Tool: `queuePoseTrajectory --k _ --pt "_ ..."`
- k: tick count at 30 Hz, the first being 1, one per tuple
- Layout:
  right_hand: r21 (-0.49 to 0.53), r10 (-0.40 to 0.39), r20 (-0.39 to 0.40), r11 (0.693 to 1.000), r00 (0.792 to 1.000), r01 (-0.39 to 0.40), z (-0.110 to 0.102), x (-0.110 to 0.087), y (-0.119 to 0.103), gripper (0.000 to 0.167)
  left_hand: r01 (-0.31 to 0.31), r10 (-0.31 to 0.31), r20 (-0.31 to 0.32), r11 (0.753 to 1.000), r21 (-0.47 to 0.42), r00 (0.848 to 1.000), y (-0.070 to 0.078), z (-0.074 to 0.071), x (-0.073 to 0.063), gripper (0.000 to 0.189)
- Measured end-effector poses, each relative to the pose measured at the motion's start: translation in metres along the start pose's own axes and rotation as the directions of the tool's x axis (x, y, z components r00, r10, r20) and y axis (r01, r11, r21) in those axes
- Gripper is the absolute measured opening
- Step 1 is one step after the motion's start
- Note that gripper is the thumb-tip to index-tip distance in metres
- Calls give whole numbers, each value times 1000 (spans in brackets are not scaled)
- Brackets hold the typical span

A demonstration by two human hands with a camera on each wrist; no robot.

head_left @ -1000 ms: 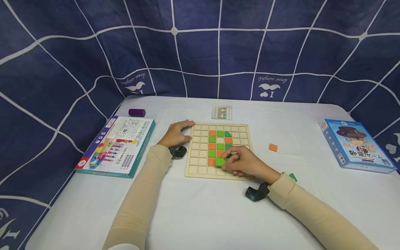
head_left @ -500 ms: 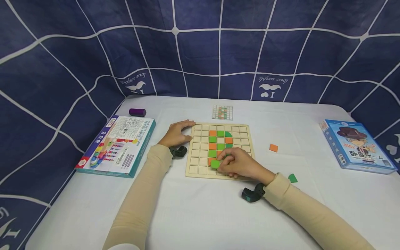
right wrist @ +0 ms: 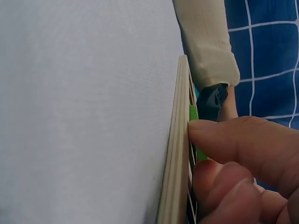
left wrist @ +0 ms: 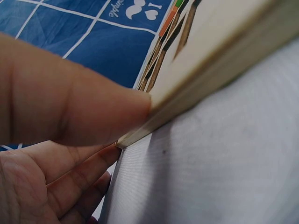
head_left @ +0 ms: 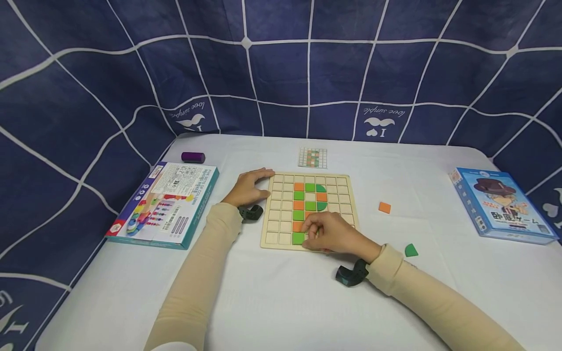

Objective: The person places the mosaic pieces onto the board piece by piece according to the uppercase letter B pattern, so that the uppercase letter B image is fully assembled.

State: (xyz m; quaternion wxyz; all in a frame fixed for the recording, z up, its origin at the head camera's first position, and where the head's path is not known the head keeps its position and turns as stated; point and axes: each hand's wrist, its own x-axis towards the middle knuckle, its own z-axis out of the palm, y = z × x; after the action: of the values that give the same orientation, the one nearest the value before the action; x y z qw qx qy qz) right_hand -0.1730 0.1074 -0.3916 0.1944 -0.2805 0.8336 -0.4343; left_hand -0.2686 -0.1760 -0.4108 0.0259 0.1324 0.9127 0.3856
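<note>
A wooden grid board (head_left: 276, 240) lies on the white table with orange and green tiles filling part of its cells. My right hand (head_left: 335, 234) pinches a light green square tile (head_left: 298, 238) at the board's bottom row, just below an orange tile (head_left: 297, 226). The right wrist view shows thumb and fingers at that green tile (right wrist: 193, 112), low against the board; the fingers hide part of it. My left hand (head_left: 247, 187) rests at the board's far left corner. In the left wrist view, its thumb (left wrist: 103, 112) touches the board's edge (left wrist: 187, 98) and the other fingers stretch out.
A loose orange square tile (head_left: 384, 208) and a dark green quarter-round tile (head_left: 411, 250) lie right of the board. A pattern card (head_left: 312, 158) is beyond it. A boxed toy (head_left: 171, 204) and purple cylinder (head_left: 192, 157) stand left, a blue box (head_left: 502, 204) right.
My right hand has carried the green square tile left and toward me, from above the board into a bottom-row cell. The left hand has stayed at the board's corner.
</note>
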Motion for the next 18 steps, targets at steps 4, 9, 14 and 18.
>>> queuePoseTrajectory --k 4,9,14,18 --pt "-23 -11 3 1000 1000 12 1 0 -2 21 6 -6 1 1000 -6 1000 0 0 0 68" --pt "-30 -13 5 999 1000 14 1 0 -2 21 8 -8 0 1000 -3 1000 -2 0 0 69" --pt "11 -19 10 1000 1000 19 -2 0 1 20 9 -9 -1 1000 -5 1000 0 1 -1 68" --pt "75 -7 6 997 1000 7 -11 -2 3 17 5 -5 0 1000 -7 1000 1 0 -1 68"
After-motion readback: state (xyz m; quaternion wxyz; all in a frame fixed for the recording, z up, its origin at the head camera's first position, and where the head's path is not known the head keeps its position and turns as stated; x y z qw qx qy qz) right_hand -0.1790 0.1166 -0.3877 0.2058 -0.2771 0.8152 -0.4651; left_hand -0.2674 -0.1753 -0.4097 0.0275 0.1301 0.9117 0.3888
